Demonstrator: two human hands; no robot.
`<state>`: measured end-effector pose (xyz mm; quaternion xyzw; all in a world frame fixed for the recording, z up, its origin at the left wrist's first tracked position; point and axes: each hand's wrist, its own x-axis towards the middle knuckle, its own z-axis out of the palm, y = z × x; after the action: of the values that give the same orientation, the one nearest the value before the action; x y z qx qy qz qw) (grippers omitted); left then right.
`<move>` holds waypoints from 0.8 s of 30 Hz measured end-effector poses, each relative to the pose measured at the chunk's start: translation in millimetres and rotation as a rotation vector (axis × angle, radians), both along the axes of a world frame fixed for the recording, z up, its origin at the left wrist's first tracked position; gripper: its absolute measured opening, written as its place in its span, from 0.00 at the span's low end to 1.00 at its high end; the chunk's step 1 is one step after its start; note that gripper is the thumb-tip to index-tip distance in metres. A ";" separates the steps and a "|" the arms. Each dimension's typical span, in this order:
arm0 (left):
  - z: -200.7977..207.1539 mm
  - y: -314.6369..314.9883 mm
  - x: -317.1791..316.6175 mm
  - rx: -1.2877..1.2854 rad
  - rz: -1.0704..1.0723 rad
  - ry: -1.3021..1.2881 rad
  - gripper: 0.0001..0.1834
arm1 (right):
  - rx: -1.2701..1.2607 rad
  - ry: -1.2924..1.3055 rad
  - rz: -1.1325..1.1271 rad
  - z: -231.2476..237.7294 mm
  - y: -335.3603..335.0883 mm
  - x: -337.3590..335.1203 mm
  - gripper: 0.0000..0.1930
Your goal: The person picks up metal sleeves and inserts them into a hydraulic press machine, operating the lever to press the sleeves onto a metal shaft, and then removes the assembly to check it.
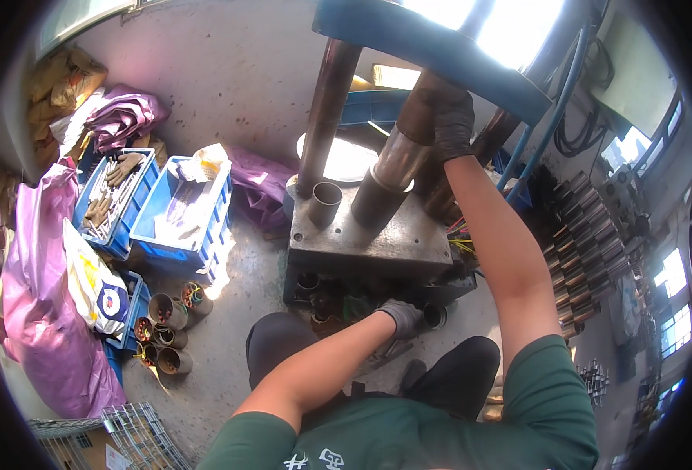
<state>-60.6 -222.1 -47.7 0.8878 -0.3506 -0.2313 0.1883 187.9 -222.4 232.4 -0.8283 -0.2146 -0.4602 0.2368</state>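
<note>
A heavy press stands in front of me, with a thick steel base (362, 251), round columns (328, 117) and a blue top beam (424, 47). My right hand (452, 125), in a dark glove, is raised under the beam, its fingers against the upper dark part of a stacked metal cylinder (399, 160). The grip is partly hidden. Low in front of the base, my gloved left hand (401, 318) is curled beside a short dark tube (434, 316). What its fingers hold is hidden. An open metal tube (326, 204) stands on the base, left of the stacked cylinder.
Several metal tubes with coloured wires (168, 312) stand on the floor at left. Behind them are blue crates (181, 251) and purple sacks (56, 313). Rows of stacked metal tubes (589, 243) fill the right side. A wire basket (146, 435) is at lower left.
</note>
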 end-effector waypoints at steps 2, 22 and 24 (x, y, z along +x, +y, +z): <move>-0.6 0.7 0.0 -0.013 0.010 0.006 0.30 | -0.091 -0.042 -0.057 -1.7 3.5 -6.5 0.17; 75.6 78.7 39.8 -0.844 0.590 -0.784 0.26 | 0.024 0.654 0.496 -48.9 -136.4 -205.8 0.12; 92.3 111.2 53.8 -0.953 0.970 -0.842 0.28 | -0.347 0.523 0.263 -35.3 -179.8 -240.6 0.08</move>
<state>-6.8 -110.9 44.6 0.7781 -0.0279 0.4055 0.4788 -52.6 -402.2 197.2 -0.9114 -0.3267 -0.1544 0.1967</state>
